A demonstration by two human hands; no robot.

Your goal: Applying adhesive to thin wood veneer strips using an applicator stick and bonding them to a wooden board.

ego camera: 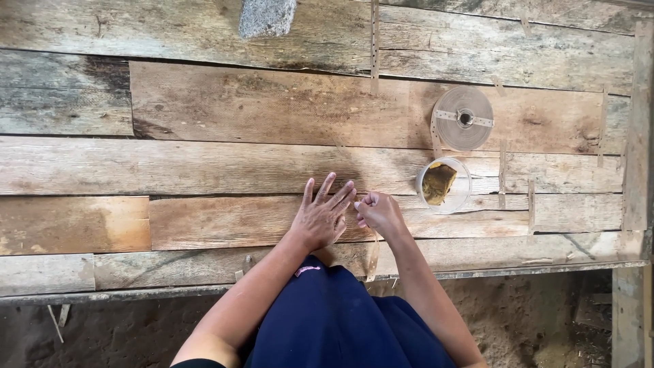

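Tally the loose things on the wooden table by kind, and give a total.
Roll of brown tape: 1
Clear plastic cup with a yellowish sponge inside: 1
Grey stone at the far edge: 1
Total: 3
The thin tape strips stuck on the planks are too many and too faint to count.

Two hands [320, 218] [379, 212], one tape roll [463, 118], one plastic cup [443, 185], one grey stone [266, 16].
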